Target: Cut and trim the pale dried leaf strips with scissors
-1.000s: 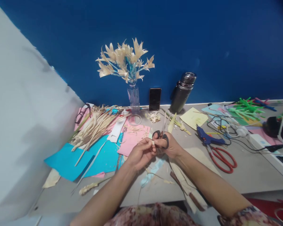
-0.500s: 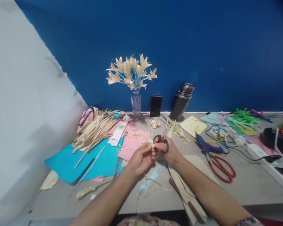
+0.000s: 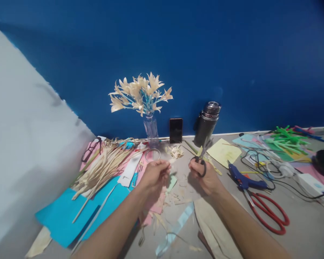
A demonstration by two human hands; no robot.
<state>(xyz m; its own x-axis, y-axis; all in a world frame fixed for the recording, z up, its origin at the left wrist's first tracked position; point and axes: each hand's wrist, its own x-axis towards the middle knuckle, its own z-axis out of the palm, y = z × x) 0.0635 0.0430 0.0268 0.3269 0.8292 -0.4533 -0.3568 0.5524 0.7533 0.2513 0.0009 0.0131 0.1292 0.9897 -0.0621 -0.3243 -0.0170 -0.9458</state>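
My left hand [image 3: 156, 174] is closed in a pinch on a small pale leaf strip [image 3: 171, 161] at its fingertips, above pink paper [image 3: 154, 205]. My right hand [image 3: 205, 177] grips black-handled scissors [image 3: 202, 161], blades pointing up and away toward the flask. The two hands are apart, a hand's width between them, over the grey desk [image 3: 299, 230]. Small pale cuttings [image 3: 181, 194] lie on the desk below them.
A vase of pale leaf flowers [image 3: 140, 95], a phone [image 3: 176, 130] and a steel flask [image 3: 206, 123] stand by the blue wall. Dried leaf strips [image 3: 104, 167] lie on blue paper [image 3: 70, 212] at left. Blue glue gun [image 3: 243, 180], red scissors [image 3: 267, 212], cables and green stems [image 3: 286, 138] at right.
My hands were together at the strip with the scissors; they have separated, the right hand carrying the scissors to the right. The view has shifted slightly.
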